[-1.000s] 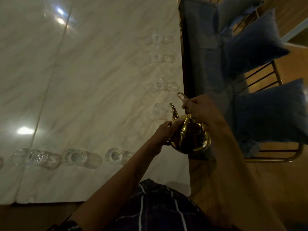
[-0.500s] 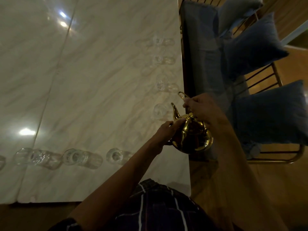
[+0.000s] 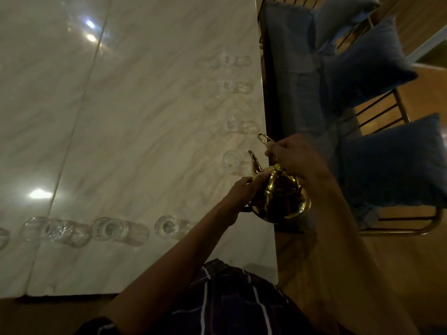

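Note:
A shiny golden teapot (image 3: 281,201) hangs over the right edge of the marble table (image 3: 135,131). My right hand (image 3: 297,160) grips its thin wire handle from above. My left hand (image 3: 242,192) touches the pot's left side near the lid, fingers laid against the metal. The curved spout points up and left toward a small clear glass (image 3: 231,161) standing close to the table edge.
More clear glasses stand along the right edge (image 3: 233,120) and in a row near the front edge (image 3: 167,224). Right of the table is a metal-framed bench (image 3: 399,228) with blue cushions (image 3: 391,163) on a wooden floor.
The view has shifted slightly. The teapot and both hands keep nearly the same pose beside the glass.

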Available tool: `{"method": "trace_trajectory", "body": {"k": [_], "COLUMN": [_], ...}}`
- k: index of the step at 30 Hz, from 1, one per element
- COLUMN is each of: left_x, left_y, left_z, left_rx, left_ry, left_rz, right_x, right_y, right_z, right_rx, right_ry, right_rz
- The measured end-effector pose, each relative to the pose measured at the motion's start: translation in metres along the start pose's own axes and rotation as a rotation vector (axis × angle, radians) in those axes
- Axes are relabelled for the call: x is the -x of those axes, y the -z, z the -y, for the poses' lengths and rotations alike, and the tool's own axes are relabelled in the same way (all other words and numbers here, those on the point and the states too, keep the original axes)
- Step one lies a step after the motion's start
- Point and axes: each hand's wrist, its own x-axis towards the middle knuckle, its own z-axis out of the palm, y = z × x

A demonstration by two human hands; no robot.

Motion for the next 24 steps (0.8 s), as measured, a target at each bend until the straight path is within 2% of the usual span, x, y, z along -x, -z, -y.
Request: {"method": "trace_trajectory", "body": {"k": [24], "left_x": [0.0073], "left_y": [-0.0027], "left_z": [-0.0079], "left_rx": [0.018], "left_ry": [-0.016], "left_rz": [-0.001], "right_x": [0.0039], "right_y": [0.0034], "right_z": [0.0056], "right_rx": [-0.018], "right_ry": [0.01], "right_rz": [-0.013]}}
